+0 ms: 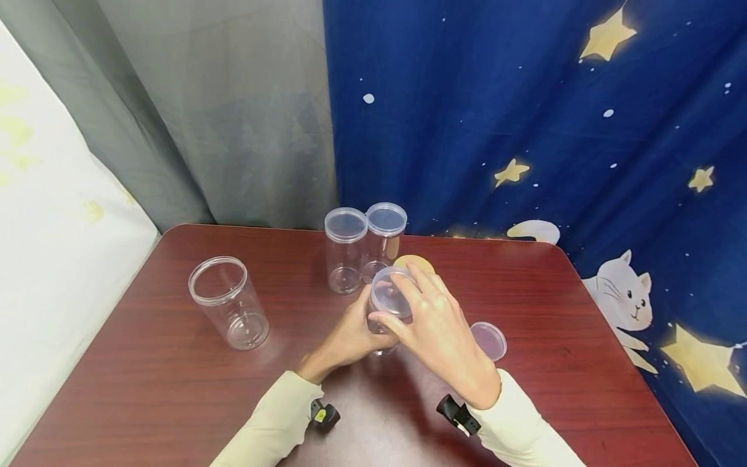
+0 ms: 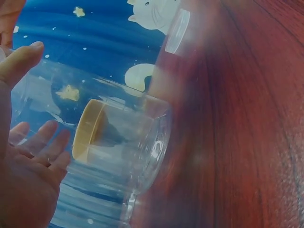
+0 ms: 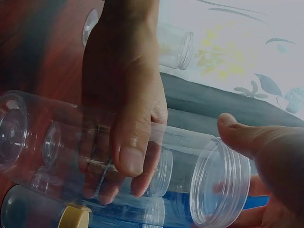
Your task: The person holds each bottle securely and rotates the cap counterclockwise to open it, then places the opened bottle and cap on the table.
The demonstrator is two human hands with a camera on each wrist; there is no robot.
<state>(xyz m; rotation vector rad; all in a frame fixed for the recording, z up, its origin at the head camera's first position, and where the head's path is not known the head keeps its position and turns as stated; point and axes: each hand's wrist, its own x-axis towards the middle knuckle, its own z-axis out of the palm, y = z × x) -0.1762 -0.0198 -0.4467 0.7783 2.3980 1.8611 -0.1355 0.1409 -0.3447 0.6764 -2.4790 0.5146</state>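
Observation:
A tall clear plastic jar point(image 3: 61, 111) stands upright near the middle of the table, between both hands. My left hand point(image 1: 350, 334) grips its body, thumb on one side and fingers on the other. At the top, my right hand point(image 1: 434, 318) holds the clear lid point(image 1: 388, 292) by its rim, with thumb and fingers spread around it. In the right wrist view the lid sits over the jar's mouth; whether it is fully seated I cannot tell. Close behind is a jar with a yellow lid point(image 2: 88, 130), partly hidden by the right hand in the head view.
Two clear jars with lids, one on the left point(image 1: 345, 243) and one on the right point(image 1: 386, 224), stand at the back. An uncapped clear jar point(image 1: 245, 324) is at the left. A loose clear lid point(image 1: 489, 340) lies beside the right wrist on the brown table point(image 1: 560, 363). Curtains hang behind.

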